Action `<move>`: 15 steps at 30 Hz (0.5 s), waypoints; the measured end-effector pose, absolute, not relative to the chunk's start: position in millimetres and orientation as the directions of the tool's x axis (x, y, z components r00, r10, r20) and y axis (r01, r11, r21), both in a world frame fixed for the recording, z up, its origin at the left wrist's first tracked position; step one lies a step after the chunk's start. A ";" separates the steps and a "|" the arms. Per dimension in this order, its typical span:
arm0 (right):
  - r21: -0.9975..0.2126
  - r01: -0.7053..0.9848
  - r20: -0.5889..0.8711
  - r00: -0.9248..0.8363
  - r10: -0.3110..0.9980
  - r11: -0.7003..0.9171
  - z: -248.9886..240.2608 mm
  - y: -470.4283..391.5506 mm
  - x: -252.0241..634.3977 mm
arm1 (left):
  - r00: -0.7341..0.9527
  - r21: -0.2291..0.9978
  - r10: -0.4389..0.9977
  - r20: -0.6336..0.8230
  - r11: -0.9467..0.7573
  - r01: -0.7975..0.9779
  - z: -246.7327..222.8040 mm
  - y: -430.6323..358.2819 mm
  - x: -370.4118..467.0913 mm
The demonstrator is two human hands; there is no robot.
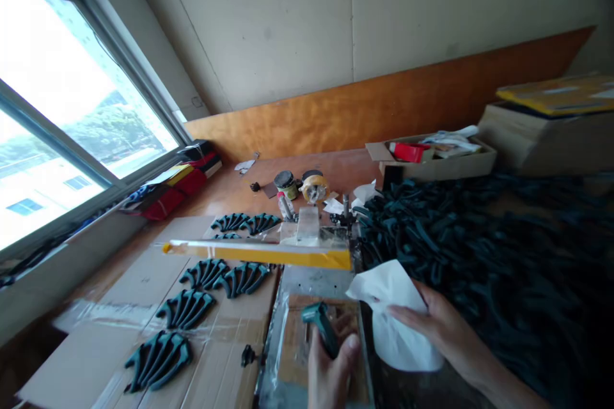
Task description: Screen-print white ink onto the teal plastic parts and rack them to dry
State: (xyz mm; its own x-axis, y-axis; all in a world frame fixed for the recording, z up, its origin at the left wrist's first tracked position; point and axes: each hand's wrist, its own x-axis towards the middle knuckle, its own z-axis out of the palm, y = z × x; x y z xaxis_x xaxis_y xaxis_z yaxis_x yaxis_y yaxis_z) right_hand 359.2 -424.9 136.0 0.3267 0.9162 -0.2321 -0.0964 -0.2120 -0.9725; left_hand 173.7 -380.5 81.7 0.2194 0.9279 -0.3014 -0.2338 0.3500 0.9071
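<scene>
My left hand (330, 364) is closed around a dark green curved plastic handle (320, 323), over a brown board (292, 358) on a metal base plate (311, 278). The handle's wider end points up and to the left. To the right, my right hand (432, 316) grips a white paper wipe (391, 313) that hangs down beside the plate. A long frame edge with a yellow strip (297, 255) crosses above the plate, in front of a clamp-like fixture (307, 223).
Fanned groups of similar handles (160, 358) lie on flattened cardboard (220, 345) at left. A large heap of handles (455, 249) fills the right. Behind stand a jar (286, 185), a tape roll (314, 188) and an open carton (441, 169). A black knob (248, 356) juts from the plate's left side.
</scene>
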 end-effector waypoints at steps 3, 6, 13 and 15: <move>-0.964 -0.193 -0.234 0.289 0.928 -0.183 134.9 -436.8 317.6 | 0.388 0.867 0.893 -0.227 0.367 -0.338 98.1 -390.6 174.0; -0.949 -0.267 -0.253 0.319 0.913 -0.169 131.0 -440.3 296.9 | 0.382 0.887 0.889 -0.255 0.372 -0.274 107.8 -397.7 165.6; -0.836 -0.525 -0.390 0.362 0.847 -0.160 119.8 -458.3 283.9 | 0.365 0.926 0.898 -0.245 0.328 -0.188 100.5 -400.2 144.7; -0.751 -0.613 -0.451 0.205 0.869 -0.246 115.8 -464.7 280.0 | 0.386 0.935 0.895 -0.223 0.309 -0.176 99.8 -399.8 143.8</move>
State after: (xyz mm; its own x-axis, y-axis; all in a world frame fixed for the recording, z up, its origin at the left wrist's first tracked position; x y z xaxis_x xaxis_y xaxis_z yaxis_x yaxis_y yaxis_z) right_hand 280.0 -464.7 115.8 0.2045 0.8688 -0.4509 -0.6125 -0.2457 -0.7513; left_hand 143.8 -399.8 99.8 0.3863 0.8951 -0.2228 -0.1761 0.3086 0.9347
